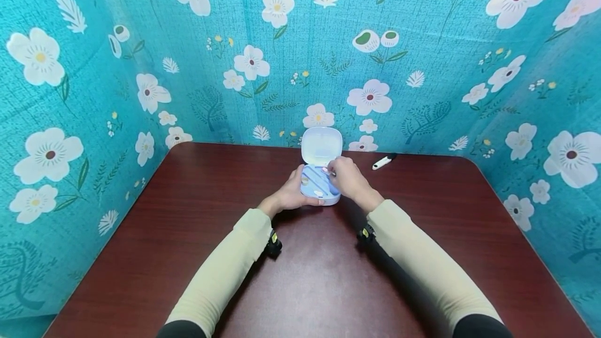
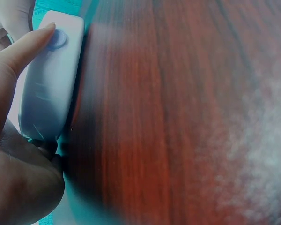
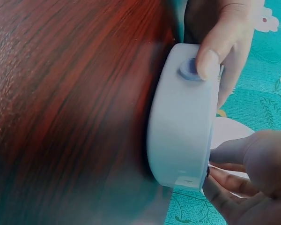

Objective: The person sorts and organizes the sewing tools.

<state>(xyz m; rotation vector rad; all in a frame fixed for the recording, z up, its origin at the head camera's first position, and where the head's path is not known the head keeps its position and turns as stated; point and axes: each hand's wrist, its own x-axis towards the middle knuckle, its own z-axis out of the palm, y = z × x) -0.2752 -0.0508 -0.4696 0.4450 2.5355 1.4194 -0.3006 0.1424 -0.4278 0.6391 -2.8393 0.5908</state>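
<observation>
A small white-and-blue hinged case point(image 1: 331, 201) stands on the table with its pale lid point(image 1: 322, 145) raised at the back. Set into it is a blue insert point(image 1: 315, 181) with slots and a few small items. My left hand point(image 1: 292, 192) grips the case from the left side, its thumb lying on the round button point(image 2: 58, 39) at the front. At the insert's right side, my right hand point(image 1: 348, 177) has fingers bent with the tips together. A small dark item point(image 3: 208, 171) shows between those fingertips, mostly hidden, and I cannot tell what it is.
A white-handled tool point(image 1: 384, 161) with a dark end lies near the table's back edge, right of the case. The dark red wooden table point(image 1: 300, 286) reaches back to a turquoise floral curtain point(image 1: 281, 67), which also hangs along both sides.
</observation>
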